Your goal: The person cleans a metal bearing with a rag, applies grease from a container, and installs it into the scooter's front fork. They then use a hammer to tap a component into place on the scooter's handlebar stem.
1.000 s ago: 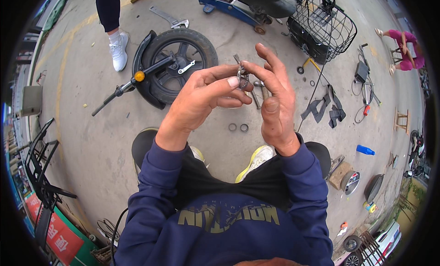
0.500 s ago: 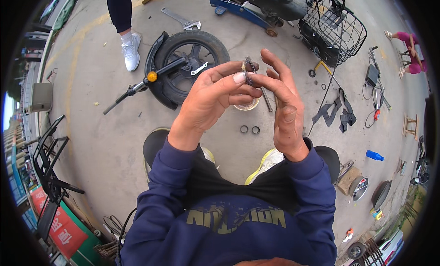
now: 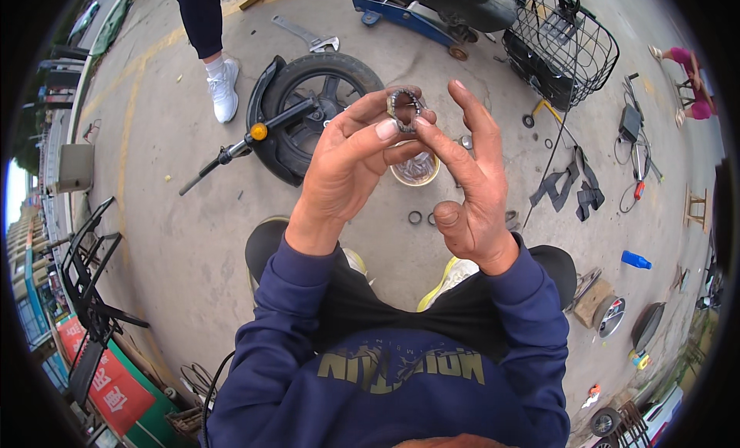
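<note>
My left hand (image 3: 335,170) pinches a dark, greasy bearing ring (image 3: 418,109) between thumb and fingers. The ring has a beaded inner edge and is turned so that its round opening shows. My right hand (image 3: 479,190) touches its lower right edge with the index fingertip, its thumb and other fingers apart. Below the ring, a round tub (image 3: 426,178) with greyish contents stands on the ground, partly covered by my left fingers. Nearer me lie a small dark ring (image 3: 410,217) and a second one, mostly hidden by my right hand.
Ahead to the left lies a wheel (image 3: 351,66) with its fork and an orange reflector (image 3: 259,130). Beyond it are an adjustable wrench (image 3: 308,36) and a standing person's shoe (image 3: 223,93). A blue floor jack (image 3: 401,15) and a wire basket (image 3: 582,43) are farther off; black straps (image 3: 582,187) lie right.
The bearing ring has been tilted from nearly edge-on to face-on. My right thumb has swung outward, and the tub shows more.
</note>
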Action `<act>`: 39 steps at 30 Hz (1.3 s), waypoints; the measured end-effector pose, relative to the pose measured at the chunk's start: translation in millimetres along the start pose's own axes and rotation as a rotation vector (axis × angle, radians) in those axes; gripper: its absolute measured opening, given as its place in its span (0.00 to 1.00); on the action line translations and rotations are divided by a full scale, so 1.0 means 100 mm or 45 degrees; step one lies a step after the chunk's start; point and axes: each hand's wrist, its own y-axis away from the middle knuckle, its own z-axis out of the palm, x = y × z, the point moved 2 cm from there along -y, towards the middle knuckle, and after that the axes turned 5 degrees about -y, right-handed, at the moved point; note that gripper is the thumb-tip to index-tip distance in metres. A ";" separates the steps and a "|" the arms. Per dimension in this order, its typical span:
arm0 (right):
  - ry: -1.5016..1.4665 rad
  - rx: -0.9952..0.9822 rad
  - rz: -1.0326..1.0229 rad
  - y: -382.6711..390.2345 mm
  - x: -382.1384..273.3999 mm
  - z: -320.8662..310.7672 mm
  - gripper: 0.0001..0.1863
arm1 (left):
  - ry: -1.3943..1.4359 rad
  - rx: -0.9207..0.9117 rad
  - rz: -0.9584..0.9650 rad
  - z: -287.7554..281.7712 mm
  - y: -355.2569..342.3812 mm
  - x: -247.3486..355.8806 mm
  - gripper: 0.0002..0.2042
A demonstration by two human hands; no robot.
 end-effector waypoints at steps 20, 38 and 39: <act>-0.592 0.476 0.681 0.03 0.06 0.04 0.25 | -1.505 0.266 0.877 0.17 -0.05 -0.07 0.23; -0.653 0.431 0.772 0.06 0.12 0.07 0.24 | -1.568 0.180 0.801 0.17 -0.03 -0.01 0.23; -0.690 0.433 0.792 0.05 0.11 0.07 0.25 | -1.572 0.168 0.787 0.18 -0.03 -0.01 0.22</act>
